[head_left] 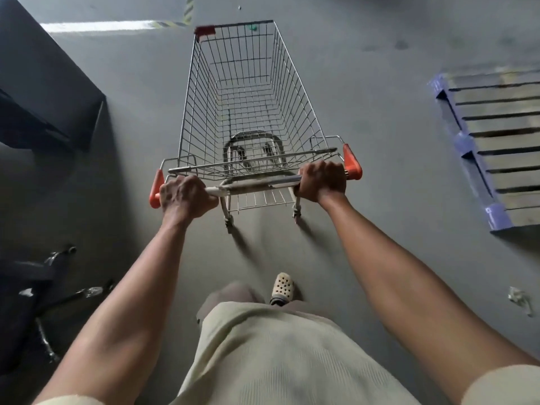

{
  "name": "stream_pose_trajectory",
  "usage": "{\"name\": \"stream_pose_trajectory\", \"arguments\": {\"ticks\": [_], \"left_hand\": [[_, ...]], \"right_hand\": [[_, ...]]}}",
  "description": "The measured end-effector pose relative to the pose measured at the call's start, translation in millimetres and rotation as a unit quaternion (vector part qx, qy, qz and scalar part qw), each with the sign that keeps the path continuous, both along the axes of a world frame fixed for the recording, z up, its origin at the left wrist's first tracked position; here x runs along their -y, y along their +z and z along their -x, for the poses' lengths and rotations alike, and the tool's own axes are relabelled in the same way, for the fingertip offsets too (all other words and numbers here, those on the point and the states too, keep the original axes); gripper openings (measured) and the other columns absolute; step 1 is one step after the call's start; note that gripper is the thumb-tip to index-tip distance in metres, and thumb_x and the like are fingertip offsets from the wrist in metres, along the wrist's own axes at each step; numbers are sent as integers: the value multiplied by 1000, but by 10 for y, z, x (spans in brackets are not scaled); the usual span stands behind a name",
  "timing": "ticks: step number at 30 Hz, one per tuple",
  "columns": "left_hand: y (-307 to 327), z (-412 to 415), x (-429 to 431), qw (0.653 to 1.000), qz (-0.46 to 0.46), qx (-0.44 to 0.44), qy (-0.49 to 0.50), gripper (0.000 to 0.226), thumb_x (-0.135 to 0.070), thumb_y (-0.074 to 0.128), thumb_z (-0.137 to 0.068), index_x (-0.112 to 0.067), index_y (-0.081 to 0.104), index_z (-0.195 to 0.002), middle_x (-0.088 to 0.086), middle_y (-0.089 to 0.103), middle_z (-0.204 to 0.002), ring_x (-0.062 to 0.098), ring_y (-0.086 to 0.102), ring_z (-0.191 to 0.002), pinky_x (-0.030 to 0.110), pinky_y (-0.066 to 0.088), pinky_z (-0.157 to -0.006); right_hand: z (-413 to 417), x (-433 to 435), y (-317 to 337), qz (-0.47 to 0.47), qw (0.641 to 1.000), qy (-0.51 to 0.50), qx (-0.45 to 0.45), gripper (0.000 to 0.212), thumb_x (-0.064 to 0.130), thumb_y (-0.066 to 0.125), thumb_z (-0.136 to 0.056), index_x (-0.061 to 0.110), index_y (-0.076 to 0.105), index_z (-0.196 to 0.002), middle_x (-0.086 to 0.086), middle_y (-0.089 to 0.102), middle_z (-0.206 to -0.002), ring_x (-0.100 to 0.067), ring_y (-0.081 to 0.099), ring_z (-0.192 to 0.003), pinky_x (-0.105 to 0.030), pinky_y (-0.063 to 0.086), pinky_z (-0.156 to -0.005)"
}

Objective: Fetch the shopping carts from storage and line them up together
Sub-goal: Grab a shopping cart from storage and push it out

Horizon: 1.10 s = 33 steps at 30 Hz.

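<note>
A single shopping cart [248, 112] stood on the grey floor [365, 83] at twelve o'clock from the person, its nose pointing straight away. It was a silver wire basket, empty and narrowing toward the far end, with a red corner guard [205, 31] at its eleven o'clock corner. Orange end caps [352, 162] closed off a worn, pale handle bar [257, 184]. The left hand [187, 197] gripped the bar's nine o'clock end, fingers curled tight over it; the right hand [323, 182] gripped the three o'clock end likewise. A blue-edged pallet [493, 147] lay at two o'clock, well apart from the cart. A perforated shoe [282, 285] showed at six o'clock.
</note>
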<state>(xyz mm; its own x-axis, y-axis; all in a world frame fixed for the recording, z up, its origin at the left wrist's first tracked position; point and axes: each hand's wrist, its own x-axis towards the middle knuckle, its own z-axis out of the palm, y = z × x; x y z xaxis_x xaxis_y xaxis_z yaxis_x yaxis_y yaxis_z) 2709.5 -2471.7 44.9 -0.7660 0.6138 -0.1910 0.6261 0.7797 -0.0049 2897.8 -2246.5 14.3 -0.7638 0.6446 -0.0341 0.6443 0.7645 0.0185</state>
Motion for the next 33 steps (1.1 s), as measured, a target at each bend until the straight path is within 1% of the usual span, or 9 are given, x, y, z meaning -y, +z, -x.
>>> {"name": "stream_pose_trajectory", "arguments": {"ticks": [2, 5, 10, 14, 16, 20, 23, 27, 33], "left_hand": [[3, 293, -326, 1000, 7, 0, 7, 32, -47, 62, -71, -19, 55, -57, 10, 66, -74, 34, 65, -73, 32, 42, -65], [0, 806, -798, 1000, 15, -2, 22, 30, -45, 62, -73, -17, 63, -62, 9, 64, -72, 30, 59, -68, 31, 42, -65], [-74, 1767, -1667, 999, 9, -16, 43, 31, -47, 64, -71, -17, 63, -63, 10, 69, -77, 33, 66, -74, 31, 46, -67], [-97, 2592, -2462, 998, -29, -21, 51, 45, -51, 57, -66, -12, 74, -78, 14, 71, -86, 36, 68, -82, 35, 50, -73], [-91, 2991, -2883, 998, -33, -19, 48, 50, -52, 50, -62, -12, 74, -80, 13, 71, -87, 35, 68, -83, 34, 51, -73], [-126, 3765, -3689, 999, -15, -8, 47, 40, -46, 56, -65, -15, 74, -81, 11, 71, -90, 35, 67, -84, 34, 50, -72], [-144, 4195, -4193, 1000, 2, -3, 29, 37, -47, 55, -68, -16, 72, -80, 10, 70, -90, 35, 67, -84, 33, 44, -68], [-170, 4805, -4921, 1000, 10, -13, 18, 34, -48, 58, -71, -17, 72, -76, 8, 69, -88, 33, 66, -82, 32, 41, -67], [-189, 5838, -6190, 999, -17, -18, 26, 34, -51, 57, -69, -18, 57, -63, 10, 67, -83, 34, 65, -80, 31, 43, -67]], "right_hand": [[314, -335, -14, -13, 1000, 7, -7, 24, 33, 58, -84, 15, 71, -74, -6, 64, -66, -26, 59, -59, -28, 32, -64], [838, -841, -70, -22, 1000, 11, -16, 25, 36, 62, -82, 15, 72, -70, -2, 56, -57, -23, 49, -52, -27, 29, -63], [1840, -1741, -133, -18, 999, 22, -39, 23, 34, 65, -78, 15, 69, -65, -2, 53, -53, -22, 46, -50, -27, 28, -63], [2714, -2568, -125, -11, 999, 36, -22, 25, 39, 64, -82, 19, 63, -67, -3, 54, -60, -24, 58, -58, -29, 30, -65], [3147, -3014, -109, -5, 999, 42, -16, 25, 41, 64, -83, 19, 63, -70, -3, 53, -63, -23, 53, -60, -30, 31, -66], [3929, -3847, -33, -8, 999, 46, 17, 27, 40, 60, -86, 15, 68, -79, -5, 61, -71, -22, 49, -61, -29, 32, -64], [4356, -4403, -33, 13, 998, 45, 49, 25, 37, 57, -86, 13, 64, -85, -7, 58, -77, -24, 50, -68, -31, 34, -67], [5017, -5232, 17, 41, 988, 78, 129, 34, 49, 57, -78, 16, 61, -87, -7, 59, -85, -26, 54, -78, -32, 40, -72], [6160, -6606, 14, 41, 989, 91, 107, 33, 45, 62, -81, 14, 52, -89, -7, 55, -85, -25, 51, -79, -34, 38, -73]]}}
